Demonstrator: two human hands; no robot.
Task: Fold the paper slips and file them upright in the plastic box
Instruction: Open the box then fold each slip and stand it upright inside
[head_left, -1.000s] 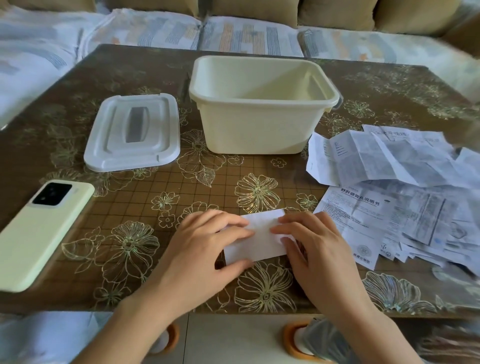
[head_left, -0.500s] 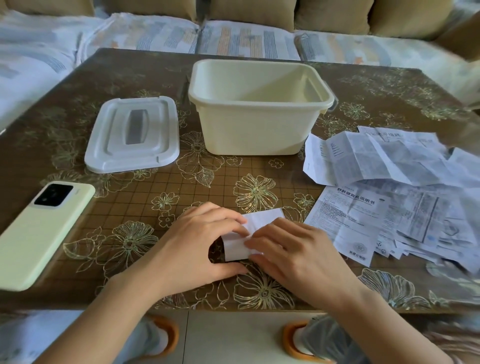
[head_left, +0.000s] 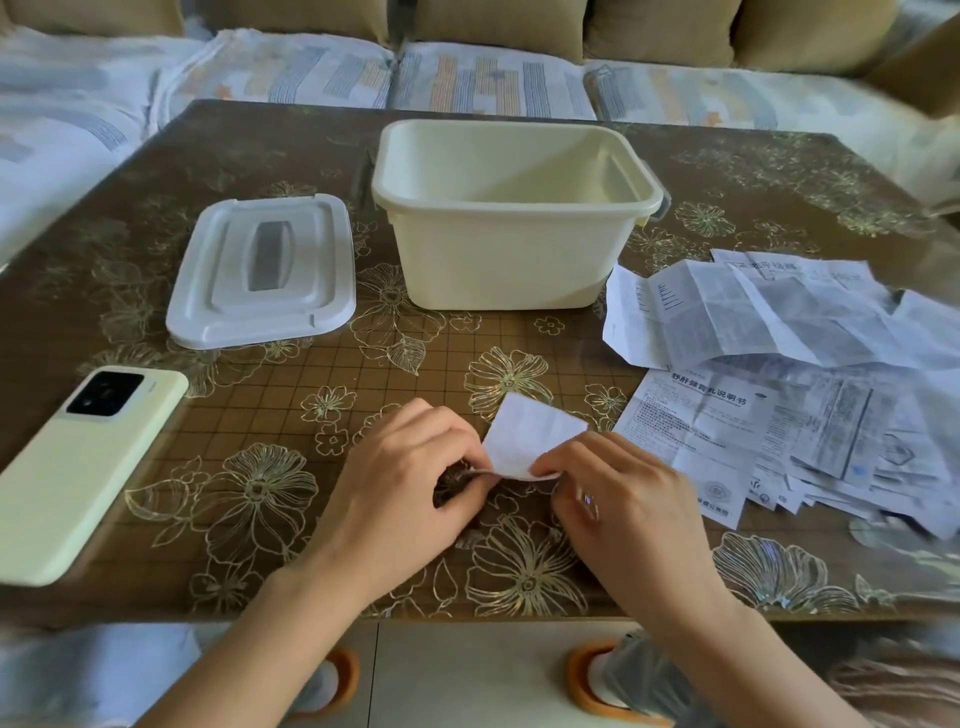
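A small white folded paper slip (head_left: 530, 431) is tilted up off the table near its front edge. My left hand (head_left: 410, 488) pinches its near left edge and my right hand (head_left: 618, 509) pinches its near right corner. The cream plastic box (head_left: 514, 218) stands open behind them at the table's middle, with nothing visible inside. A heap of unfolded printed paper slips (head_left: 789, 374) lies to the right.
The box's white lid (head_left: 265, 270) lies flat left of the box. A pale green phone (head_left: 78, 462) lies face down at the left front. A sofa with patterned cushions (head_left: 483, 78) runs behind the brown flowered table (head_left: 249, 467).
The slip lay flat under both hands; my right hand folded it across leftward, and now both hands have lifted its far side up off the table.
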